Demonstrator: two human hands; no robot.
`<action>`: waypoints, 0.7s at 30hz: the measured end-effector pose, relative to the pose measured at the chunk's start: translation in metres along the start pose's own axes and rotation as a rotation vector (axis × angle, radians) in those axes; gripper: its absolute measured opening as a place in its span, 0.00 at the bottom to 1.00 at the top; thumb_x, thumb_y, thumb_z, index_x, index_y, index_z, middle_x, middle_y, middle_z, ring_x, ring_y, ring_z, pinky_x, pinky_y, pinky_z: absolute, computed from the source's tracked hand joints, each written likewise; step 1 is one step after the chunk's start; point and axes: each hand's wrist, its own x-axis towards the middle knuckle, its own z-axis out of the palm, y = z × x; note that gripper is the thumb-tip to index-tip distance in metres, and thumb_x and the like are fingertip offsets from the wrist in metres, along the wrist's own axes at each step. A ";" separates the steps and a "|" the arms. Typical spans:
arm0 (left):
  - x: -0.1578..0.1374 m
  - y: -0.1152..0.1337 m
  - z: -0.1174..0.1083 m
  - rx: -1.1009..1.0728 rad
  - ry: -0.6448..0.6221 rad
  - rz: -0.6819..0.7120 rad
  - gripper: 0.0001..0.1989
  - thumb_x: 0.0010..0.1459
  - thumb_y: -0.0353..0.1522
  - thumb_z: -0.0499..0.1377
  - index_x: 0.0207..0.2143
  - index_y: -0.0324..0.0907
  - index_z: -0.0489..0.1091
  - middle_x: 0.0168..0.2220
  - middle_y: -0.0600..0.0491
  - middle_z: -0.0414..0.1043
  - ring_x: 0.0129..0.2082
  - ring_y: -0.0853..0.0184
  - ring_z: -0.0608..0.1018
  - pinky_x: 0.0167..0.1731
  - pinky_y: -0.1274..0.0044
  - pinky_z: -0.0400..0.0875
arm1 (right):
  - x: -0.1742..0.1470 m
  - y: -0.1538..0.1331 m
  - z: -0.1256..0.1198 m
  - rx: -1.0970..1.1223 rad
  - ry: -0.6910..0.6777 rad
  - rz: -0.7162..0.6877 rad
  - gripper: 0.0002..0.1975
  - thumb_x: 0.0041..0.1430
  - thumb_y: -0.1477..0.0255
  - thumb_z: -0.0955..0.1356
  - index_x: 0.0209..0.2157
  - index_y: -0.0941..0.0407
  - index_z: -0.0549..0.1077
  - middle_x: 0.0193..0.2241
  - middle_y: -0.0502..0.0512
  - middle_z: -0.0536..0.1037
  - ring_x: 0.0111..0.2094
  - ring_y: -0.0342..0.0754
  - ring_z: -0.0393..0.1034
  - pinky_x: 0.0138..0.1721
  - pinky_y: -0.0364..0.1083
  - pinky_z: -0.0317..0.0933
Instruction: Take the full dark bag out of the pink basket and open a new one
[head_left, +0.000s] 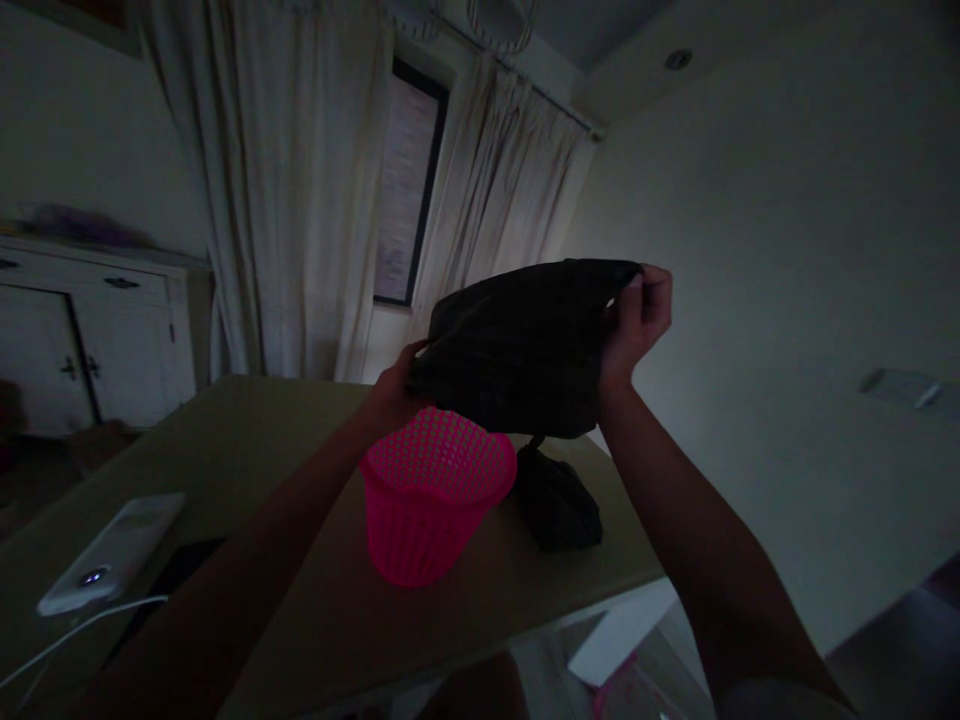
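Note:
In a dim room I hold a black plastic bag [525,345] stretched in the air between both hands. My left hand [394,395] grips its lower left edge, and my right hand [637,320] pinches its upper right corner. Directly below the bag stands a pink mesh basket [431,500] on a table [300,620]. A second dark bundle [559,500], perhaps more bags, lies on the table just right of the basket.
A white power bank [112,550] with a cable and a dark phone [176,575] lie at the table's left. A white cabinet [90,340] and curtains [300,200] stand behind. The table's near right edge drops to the floor.

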 end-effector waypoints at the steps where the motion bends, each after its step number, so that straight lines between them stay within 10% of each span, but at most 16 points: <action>1: 0.006 -0.003 -0.001 -0.035 0.008 0.023 0.33 0.61 0.33 0.65 0.68 0.38 0.65 0.53 0.40 0.83 0.50 0.54 0.86 0.51 0.61 0.81 | -0.002 0.000 -0.001 -0.008 0.007 0.002 0.15 0.69 0.52 0.69 0.40 0.50 0.69 0.35 0.50 0.66 0.40 0.49 0.71 0.41 0.49 0.69; 12: -0.020 0.014 -0.042 0.109 0.076 0.236 0.31 0.67 0.33 0.61 0.71 0.40 0.65 0.68 0.40 0.72 0.68 0.53 0.75 0.69 0.59 0.70 | -0.050 0.006 -0.048 -0.208 0.021 0.063 0.16 0.66 0.54 0.70 0.37 0.53 0.75 0.34 0.50 0.73 0.38 0.48 0.70 0.44 0.49 0.67; 21: -0.098 0.014 -0.058 0.252 0.020 0.113 0.30 0.67 0.34 0.59 0.71 0.44 0.65 0.69 0.41 0.71 0.67 0.50 0.75 0.66 0.57 0.73 | -0.142 0.028 -0.085 -0.144 -0.001 0.493 0.14 0.65 0.56 0.72 0.41 0.53 0.79 0.40 0.52 0.80 0.42 0.50 0.74 0.45 0.48 0.67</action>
